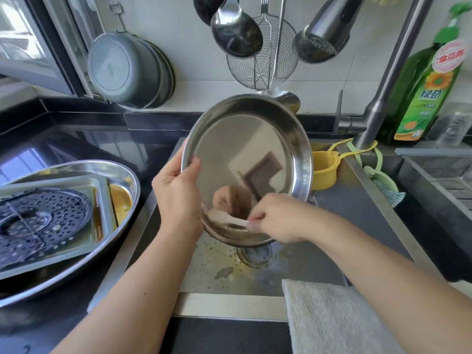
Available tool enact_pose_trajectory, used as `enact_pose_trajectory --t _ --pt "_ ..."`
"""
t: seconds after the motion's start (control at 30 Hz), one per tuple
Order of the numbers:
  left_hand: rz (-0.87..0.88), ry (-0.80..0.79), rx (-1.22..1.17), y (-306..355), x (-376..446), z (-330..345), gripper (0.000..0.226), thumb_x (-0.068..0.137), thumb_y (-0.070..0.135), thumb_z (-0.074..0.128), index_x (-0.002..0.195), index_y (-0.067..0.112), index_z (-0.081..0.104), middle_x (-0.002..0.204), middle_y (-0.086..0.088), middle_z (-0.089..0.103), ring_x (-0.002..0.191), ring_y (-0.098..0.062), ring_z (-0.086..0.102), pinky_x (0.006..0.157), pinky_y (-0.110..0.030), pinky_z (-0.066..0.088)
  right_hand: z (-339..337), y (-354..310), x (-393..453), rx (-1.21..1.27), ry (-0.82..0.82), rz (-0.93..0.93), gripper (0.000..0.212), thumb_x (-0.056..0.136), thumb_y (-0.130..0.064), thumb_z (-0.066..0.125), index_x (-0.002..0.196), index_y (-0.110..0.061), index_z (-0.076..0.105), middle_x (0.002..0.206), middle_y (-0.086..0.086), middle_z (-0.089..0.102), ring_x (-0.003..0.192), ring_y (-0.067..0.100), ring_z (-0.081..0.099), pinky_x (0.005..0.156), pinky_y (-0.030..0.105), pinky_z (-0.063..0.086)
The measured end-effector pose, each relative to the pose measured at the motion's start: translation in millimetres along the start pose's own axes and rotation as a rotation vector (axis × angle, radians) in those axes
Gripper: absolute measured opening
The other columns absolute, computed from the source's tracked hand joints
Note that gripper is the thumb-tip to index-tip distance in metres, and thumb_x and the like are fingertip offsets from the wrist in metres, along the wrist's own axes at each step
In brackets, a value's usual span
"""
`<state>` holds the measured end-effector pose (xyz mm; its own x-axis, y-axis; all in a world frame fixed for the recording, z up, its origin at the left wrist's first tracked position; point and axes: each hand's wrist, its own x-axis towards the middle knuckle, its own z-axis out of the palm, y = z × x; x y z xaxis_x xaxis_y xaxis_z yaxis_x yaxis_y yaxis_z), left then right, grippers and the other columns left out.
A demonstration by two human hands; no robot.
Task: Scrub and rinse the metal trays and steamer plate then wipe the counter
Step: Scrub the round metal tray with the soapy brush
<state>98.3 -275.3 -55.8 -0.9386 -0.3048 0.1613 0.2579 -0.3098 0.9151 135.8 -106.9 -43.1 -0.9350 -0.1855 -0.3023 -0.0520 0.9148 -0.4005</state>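
**Scrubbing the round tray over the sink**

Sink (pixel 370 200) first — brushed steel, its floor spotted with yellowish grease drops around the drain (pixel 256 254). Judged from that, the scrub step is under way and no rinse has begun; the tap (pixel 324 29) hangs dry above.

Counter (pixel 76 139) is glossy black stone. At its left edge sits a wide oval tray (pixel 76 277), polished steel, carrying a square tray (pixel 102 195) filmed with brown oil and, on top, the dark perforated steamer plate (pixel 38 221). All three look unwashed.

Round tray (pixel 245 159), mirror-bright and shallow with a rolled rim, is tilted upright above the drain. The left hand (pixel 176 198) grips its left rim, thumb curled over the edge. The right hand (pixel 278 218) pinches a small pale scrubber (pixel 229 219) against the tray's lowest inner curve.

To do it well: keep the tray angled so grease runs to the drain, work the scrubber right round the wall where oil collects, and hold the rim firmly — wet steel is slippery.

A nubbly grey towel (pixel 337 318) drapes the sink's near edge; a green soap bottle (pixel 429 90) stands at the far right corner.
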Motion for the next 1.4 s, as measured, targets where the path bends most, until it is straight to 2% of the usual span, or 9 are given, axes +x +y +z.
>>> enact_pose_trajectory --t 0.17,0.27,0.37,0.57,0.77,0.9,1.07,1.23,1.4 --pt "-0.006 0.029 -0.028 3 1 2 0.033 0.099 0.005 0.057 0.125 0.013 0.075 0.113 -0.012 0.076 0.103 -0.018 0.066 0.108 -0.045 0.049 6 -12 2 0.308 0.132 -0.142 0.026 0.100 -0.039 0.061 0.095 -0.022 0.080 0.056 -0.018 0.057 0.057 -0.003 0.050 0.054 0.016 0.032" --pt "0.027 0.003 -0.007 5 -1 3 0.034 0.098 0.000 0.057 0.124 0.012 0.075 0.109 -0.007 0.076 0.105 -0.016 0.068 0.109 -0.044 0.052 -7 -11 -7 0.251 0.010 -0.093 0.025 0.097 -0.033 0.064 0.082 -0.020 0.079 0.058 -0.014 0.058 0.058 0.002 0.051 0.060 0.021 0.039" --pt "0.051 0.036 -0.009 5 2 0 0.035 0.098 -0.002 0.056 0.125 0.010 0.075 0.084 0.010 0.073 0.084 -0.002 0.066 0.085 -0.023 0.054 -20 3 -17 0.129 -0.159 0.055 0.027 0.096 -0.031 0.062 0.076 -0.022 0.078 0.057 -0.007 0.054 0.053 0.017 0.044 0.051 0.026 0.032" --pt "0.090 0.051 0.029 6 -1 2 0.031 0.098 -0.003 0.056 0.125 0.000 0.072 0.090 0.005 0.071 0.081 0.004 0.065 0.072 -0.007 0.050 -8 -12 -17 0.439 -0.188 0.024 0.029 0.100 -0.034 0.058 0.091 -0.014 0.077 0.057 -0.002 0.043 0.045 0.012 0.026 0.044 0.024 0.018" --pt "0.075 0.051 -0.006 8 -2 1 0.041 0.093 0.006 0.059 0.129 0.018 0.074 0.122 -0.001 0.076 0.123 -0.023 0.066 0.115 -0.051 0.045 -14 -3 -24 0.261 -0.172 0.114 0.028 0.099 -0.033 0.059 0.087 -0.017 0.078 0.060 0.001 0.049 0.041 0.013 0.031 0.040 0.020 0.022" --pt "0.090 0.110 -0.016 9 -4 3 0.041 0.097 -0.001 0.055 0.127 0.019 0.075 0.122 -0.004 0.076 0.123 -0.021 0.067 0.113 -0.045 0.048 -7 -16 -25 0.422 -0.173 0.018 0.030 0.102 -0.033 0.057 0.088 -0.013 0.075 0.057 0.000 0.047 0.042 0.012 0.028 0.041 0.022 0.020" --pt "0.097 0.144 -0.042 9 1 -2 0.043 0.096 -0.001 0.053 0.125 0.021 0.076 0.120 -0.003 0.076 0.119 -0.022 0.068 0.108 -0.043 0.052 -21 9 -27 0.027 -0.180 0.194 0.024 0.098 -0.024 0.056 0.091 -0.009 0.075 0.066 0.007 0.058 0.050 0.021 0.046 0.041 0.021 0.033" --pt "0.150 0.086 -0.023 8 -3 2 0.046 0.095 -0.006 0.052 0.124 0.022 0.076 0.109 0.007 0.077 0.107 -0.007 0.069 0.094 -0.024 0.053 -22 25 -21 -0.197 -0.059 0.279 0.017 0.099 -0.022 0.053 0.095 -0.011 0.066 0.077 0.002 0.057 0.069 0.021 0.053 0.050 0.025 0.038" --pt "0.176 0.135 -0.010 11 -4 3 0.045 0.098 -0.004 0.052 0.123 0.027 0.075 0.113 0.009 0.078 0.111 -0.005 0.068 0.091 -0.018 0.052 -4 -14 -32 0.305 -0.294 0.081 0.033 0.104 -0.030 0.049 0.094 -0.005 0.069 0.061 0.002 0.050 0.039 0.013 0.034 0.039 0.022 0.028"
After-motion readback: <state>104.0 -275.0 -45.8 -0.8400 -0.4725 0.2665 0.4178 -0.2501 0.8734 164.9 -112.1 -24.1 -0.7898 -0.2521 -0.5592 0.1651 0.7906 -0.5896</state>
